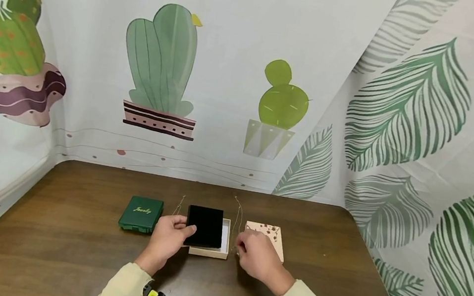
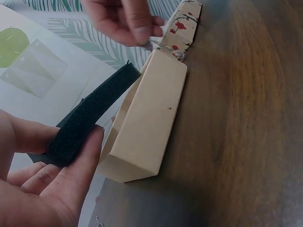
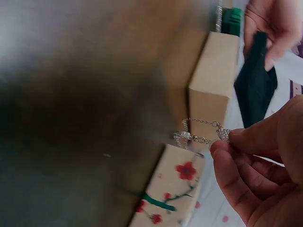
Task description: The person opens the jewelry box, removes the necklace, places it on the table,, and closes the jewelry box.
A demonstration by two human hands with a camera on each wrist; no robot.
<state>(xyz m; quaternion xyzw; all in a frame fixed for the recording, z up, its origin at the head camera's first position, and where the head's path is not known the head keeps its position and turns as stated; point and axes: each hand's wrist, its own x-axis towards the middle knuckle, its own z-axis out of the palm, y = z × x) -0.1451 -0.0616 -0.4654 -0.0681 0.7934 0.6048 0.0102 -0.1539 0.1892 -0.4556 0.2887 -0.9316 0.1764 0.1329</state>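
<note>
My left hand (image 1: 167, 239) grips a black velvety foam insert (image 1: 205, 227) by its left edge, thumb on one face and fingers behind. The insert is tilted over an open cream box base (image 1: 208, 253), whose white inside shows at the right. To the right of the box, my right hand (image 1: 262, 257) pinches a silver necklace (image 3: 223, 134) between thumb and forefinger, at a small sparkling part. The rest of its thin chain (image 1: 235, 216) lies on the table, running away from the hand.
A cream lid (image 1: 277, 241) with red blossoms lies right of the box, partly behind my right hand. At the left sits a closed green jewelry box (image 1: 142, 211). Another thin chain (image 1: 178, 205) lies between it and the insert on the brown wooden table (image 1: 72, 236).
</note>
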